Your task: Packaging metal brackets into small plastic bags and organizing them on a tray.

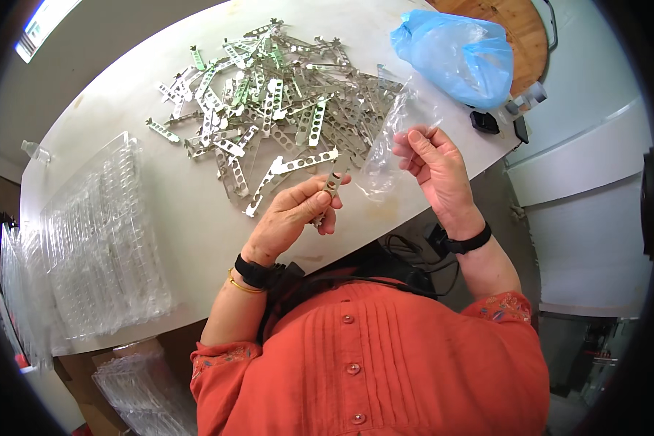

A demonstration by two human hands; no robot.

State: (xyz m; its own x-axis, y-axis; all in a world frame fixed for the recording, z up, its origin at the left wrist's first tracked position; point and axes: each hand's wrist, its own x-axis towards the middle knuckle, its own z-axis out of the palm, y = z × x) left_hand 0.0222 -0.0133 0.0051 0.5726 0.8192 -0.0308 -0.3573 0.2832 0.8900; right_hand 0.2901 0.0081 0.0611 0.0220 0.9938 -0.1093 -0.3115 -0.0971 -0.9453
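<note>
My left hand (294, 214) is closed on a metal bracket (332, 183), a narrow perforated strip held between thumb and fingers above the table's near edge. My right hand (434, 161) is raised to the right with its thumb pressed against curled fingers; whatever they pinch, if anything, is too small or hidden to name. Behind those fingers lies a crumpled clear plastic bag (385, 156); whether they touch it I cannot tell. Beyond my left hand, a big loose pile of similar metal brackets (272, 102) spreads over the white table (196, 240), some showing green.
Stacked clear plastic trays (102, 240) stand on the table's left side, and more trays (142, 389) sit below. A blue plastic bag (458, 58) rests at the far right beside a round wooden stool (516, 29). A small black object (484, 122) lies near the right edge.
</note>
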